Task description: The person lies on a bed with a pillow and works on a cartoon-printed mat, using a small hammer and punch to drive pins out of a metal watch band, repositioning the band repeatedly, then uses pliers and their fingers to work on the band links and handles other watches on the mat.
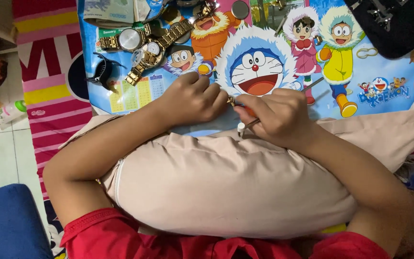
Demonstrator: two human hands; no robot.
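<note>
Glossy cartoon mat [389, 72] | hands [235, 106] pinch slim tool [243, 126] | metal watches [152, 45]

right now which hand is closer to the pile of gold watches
Left. The left hand lies just below and right of the gold watches, with a small gap between. The right hand is farther right, holding a thin tool.

L hand [191, 100] curled, R hand [276, 116] fisted, fingers pinched, forearms angled inward

Watches [144, 45] crowd the mat's [389, 91] far left; its right side lies open beyond the pillow [226, 187]
</note>
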